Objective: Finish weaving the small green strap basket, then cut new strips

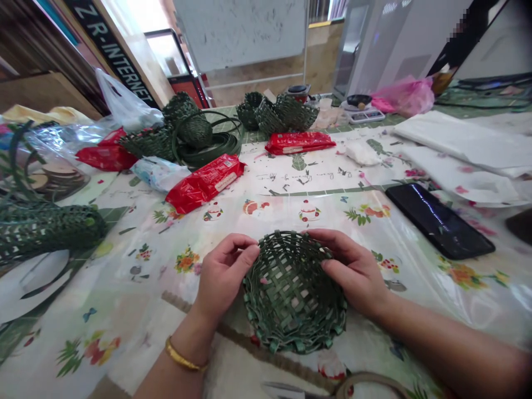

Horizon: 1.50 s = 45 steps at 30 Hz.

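A small round basket (291, 293) woven from dark green strips is in the middle of the head view, its open mouth turned toward me. Gaps in the lattice let the pale tablecloth show through. On its upper left rim, my left hand (226, 269) pinches the weave between thumb and fingers. My right hand (353, 266) grips the upper right rim, thumb inside and fingers behind the wall. Some fingertips of both hands are hidden by the basket. Scissors (332, 388) lie below it at the near edge, partly cut off by the frame.
Red packets (205, 183) lie beyond my left hand. A black phone (440, 221) rests on the right. Farther back are more green woven baskets (286, 113), a coil of green strip (220, 147) and a small scale (361, 113). A larger woven piece (50, 230) sits at left.
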### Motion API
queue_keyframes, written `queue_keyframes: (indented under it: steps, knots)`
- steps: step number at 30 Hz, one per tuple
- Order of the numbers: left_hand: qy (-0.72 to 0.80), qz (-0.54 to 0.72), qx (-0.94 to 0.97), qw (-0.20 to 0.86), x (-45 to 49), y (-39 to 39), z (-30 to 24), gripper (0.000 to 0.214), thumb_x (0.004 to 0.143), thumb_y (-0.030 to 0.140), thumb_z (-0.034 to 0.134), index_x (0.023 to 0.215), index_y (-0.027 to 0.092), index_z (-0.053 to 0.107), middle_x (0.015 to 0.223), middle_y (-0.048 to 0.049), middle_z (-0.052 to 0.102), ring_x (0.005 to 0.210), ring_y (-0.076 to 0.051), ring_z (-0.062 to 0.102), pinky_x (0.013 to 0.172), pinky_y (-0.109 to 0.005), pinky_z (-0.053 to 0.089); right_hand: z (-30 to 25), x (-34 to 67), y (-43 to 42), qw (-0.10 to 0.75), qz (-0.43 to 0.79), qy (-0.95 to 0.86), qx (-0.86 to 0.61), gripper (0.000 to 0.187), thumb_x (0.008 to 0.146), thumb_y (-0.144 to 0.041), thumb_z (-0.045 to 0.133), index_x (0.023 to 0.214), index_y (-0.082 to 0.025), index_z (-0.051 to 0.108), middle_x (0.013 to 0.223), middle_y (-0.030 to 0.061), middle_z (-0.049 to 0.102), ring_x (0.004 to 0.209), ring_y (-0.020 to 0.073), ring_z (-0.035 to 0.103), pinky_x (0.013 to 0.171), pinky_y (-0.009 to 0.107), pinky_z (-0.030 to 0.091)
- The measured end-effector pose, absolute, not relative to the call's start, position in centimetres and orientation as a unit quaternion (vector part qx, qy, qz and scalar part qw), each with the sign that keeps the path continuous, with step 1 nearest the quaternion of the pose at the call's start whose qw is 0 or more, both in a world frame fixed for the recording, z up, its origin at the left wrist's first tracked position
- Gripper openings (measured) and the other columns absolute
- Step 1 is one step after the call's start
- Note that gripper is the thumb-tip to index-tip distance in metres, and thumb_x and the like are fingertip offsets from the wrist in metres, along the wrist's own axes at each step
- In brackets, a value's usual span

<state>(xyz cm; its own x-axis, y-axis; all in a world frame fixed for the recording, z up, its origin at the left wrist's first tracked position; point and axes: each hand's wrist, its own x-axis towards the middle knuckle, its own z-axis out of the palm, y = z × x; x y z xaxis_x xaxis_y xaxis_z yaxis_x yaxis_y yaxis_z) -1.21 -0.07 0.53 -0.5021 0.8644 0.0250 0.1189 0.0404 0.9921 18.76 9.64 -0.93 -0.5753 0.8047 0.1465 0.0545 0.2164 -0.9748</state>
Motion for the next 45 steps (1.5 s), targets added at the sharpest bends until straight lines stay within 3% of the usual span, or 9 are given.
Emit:
queue_keyframes:
  steps: [6, 13, 20, 23, 27, 29, 36, 45]
  knots:
    - [0.634, 0.562, 0.474, 0.242, -1.1, 0.1, 0.4, 0.009, 0.079, 0.024, 0.064, 0.075, 0.017, 0.062, 0.083, -0.0026, 0.058, 0.079, -0.013, 0.056, 0.070, -0.021, 0.048, -1.0, 18.9, 9.2, 0.346, 0.511, -0.724, -0.307, 0.045, 0.074, -0.011, 0.048, 0.116, -0.024, 0.057, 0.114, 0.0051, 0.065, 0.102, 0.0220, 0.062, 0.085, 0.036, 0.050]
    - [0.635, 0.578, 0.364, 0.361, -0.7, 0.3, 0.1, 0.017, 0.073, 0.032, 0.068, 0.076, 0.018, 0.060, 0.065, 0.0024, 0.051, 0.057, -0.010, 0.049, 0.046, -0.019, 0.048, -1.0, 19.1, 9.0, 0.337, 0.488, -0.745, -0.305, 0.046, 0.076, -0.011, 0.047, 0.119, -0.025, 0.056, 0.118, 0.0056, 0.064, 0.104, 0.0227, 0.061, 0.088, 0.038, 0.049]
    - [0.632, 0.594, 0.334, 0.369, -0.8, 0.3, -0.4, 0.022, 0.071, 0.033, 0.070, 0.070, 0.017, 0.055, 0.063, 0.0035, 0.051, 0.053, -0.008, 0.045, 0.043, -0.016, 0.042, -0.9, 19.0, 9.2, 0.328, 0.476, -0.752, -0.317, 0.044, 0.077, -0.012, 0.047, 0.117, -0.024, 0.059, 0.115, 0.0047, 0.066, 0.104, 0.0222, 0.062, 0.090, 0.037, 0.048]
    - [0.620, 0.609, 0.334, 0.366, -0.8, 0.4, -0.5, 0.021, 0.071, 0.034, 0.071, 0.072, 0.018, 0.058, 0.071, 0.0019, 0.056, 0.057, -0.009, 0.050, 0.049, -0.019, 0.046, -0.9, 19.0, 9.4, 0.338, 0.459, -0.758, -0.316, 0.043, 0.077, -0.013, 0.048, 0.116, -0.024, 0.060, 0.114, 0.0042, 0.067, 0.102, 0.0221, 0.063, 0.088, 0.036, 0.049]
    - [0.590, 0.621, 0.386, 0.343, -1.2, 0.7, -0.6, 0.016, 0.078, 0.032, 0.065, 0.087, 0.018, 0.066, 0.092, -0.0029, 0.063, 0.082, -0.014, 0.058, 0.074, -0.023, 0.048, -1.2, 19.3, 9.7, 0.338, 0.457, -0.771, -0.289, 0.043, 0.078, -0.015, 0.051, 0.119, -0.025, 0.058, 0.115, 0.0035, 0.066, 0.104, 0.0225, 0.062, 0.085, 0.034, 0.050]
    - [0.589, 0.620, 0.395, 0.334, -1.3, 0.8, -0.7, 0.017, 0.081, 0.033, 0.061, 0.083, 0.017, 0.068, 0.090, -0.0032, 0.063, 0.086, -0.014, 0.057, 0.078, -0.022, 0.046, -1.4, 19.3, 9.7, 0.334, 0.462, -0.771, -0.285, 0.043, 0.080, -0.016, 0.050, 0.120, -0.026, 0.057, 0.117, 0.0032, 0.065, 0.105, 0.0222, 0.061, 0.086, 0.034, 0.050]
    - [0.589, 0.622, 0.276, 0.437, -1.3, 0.9, -0.6, 0.026, 0.071, 0.037, 0.071, 0.083, 0.016, 0.061, 0.067, 0.0018, 0.057, 0.054, -0.009, 0.050, 0.046, -0.019, 0.043, -1.4, 19.2, 9.6, 0.335, 0.463, -0.767, -0.292, 0.042, 0.080, -0.014, 0.049, 0.120, -0.025, 0.058, 0.118, 0.0037, 0.065, 0.106, 0.0215, 0.061, 0.088, 0.034, 0.049]
    - [0.553, 0.644, 0.384, 0.363, -0.9, 0.9, -1.3, 0.017, 0.080, 0.031, 0.064, 0.076, 0.017, 0.056, 0.079, 0.0000, 0.056, 0.070, -0.009, 0.049, 0.063, -0.020, 0.040, -1.0, 18.8, 9.3, 0.331, 0.428, -0.774, -0.329, 0.040, 0.079, -0.015, 0.047, 0.116, -0.023, 0.062, 0.115, 0.0034, 0.067, 0.103, 0.0212, 0.062, 0.088, 0.034, 0.049]
